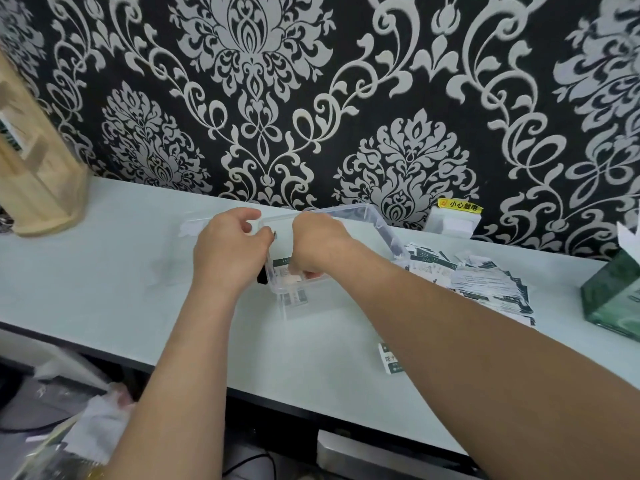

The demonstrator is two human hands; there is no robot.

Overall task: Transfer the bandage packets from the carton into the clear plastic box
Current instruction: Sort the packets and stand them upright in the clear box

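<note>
**Mia:** From the head view, how much of the job is done?

**Tom:** Only a bit. A few small white-and-green bandage packets lie in the near end of the square clear plastic box. The box sits in the middle of the flat white surface.

**Mia:** What is left?

**Tom:** A lot, I think. A big loose pile of packets lies on the surface just right of the box. One single packet lies alone, nearer to us. The dark green carton stands far to the right. I can't see inside it.

**Mia:** What are the hands doing?

**Tom:** The left hand has curled fingers at the box's left rim. It looks like it grips the box to keep it from moving. The right hand dips into the box with its fingers down on the packets. I can't tell if it holds them or just pushes them flat.
</note>
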